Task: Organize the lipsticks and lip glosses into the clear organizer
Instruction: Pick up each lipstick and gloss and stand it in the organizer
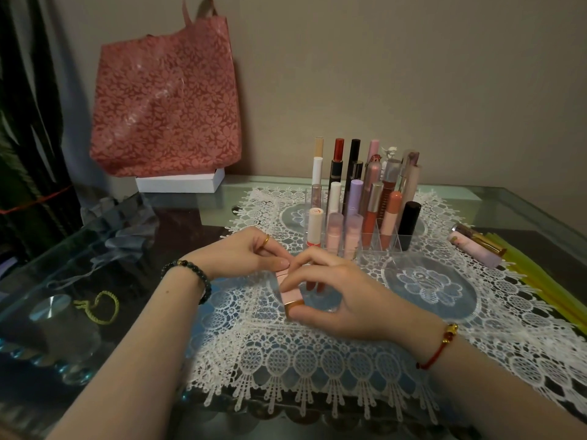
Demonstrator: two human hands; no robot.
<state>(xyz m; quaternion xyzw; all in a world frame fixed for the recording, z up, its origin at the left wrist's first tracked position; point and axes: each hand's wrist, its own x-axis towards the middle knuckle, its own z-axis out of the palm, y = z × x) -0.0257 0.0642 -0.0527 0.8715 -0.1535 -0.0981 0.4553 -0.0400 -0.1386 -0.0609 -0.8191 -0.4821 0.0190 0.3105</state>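
— Where's the pink lipstick [291, 299]?
— Down by the lace cloth [317, 360] on the worktop [482, 198], just in front of the clear organizer [391, 242], which is full of upright tubes.
— And the grips?
— The right grip [336, 295] pinches it, thumb at the gold-banded near end. The left grip [251, 254] pinches the far end.
— Anything loose?
— Two tubes [476, 247] lie to the right.

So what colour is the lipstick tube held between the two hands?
The lipstick tube is pale pink with a gold band; the head view shows it best.
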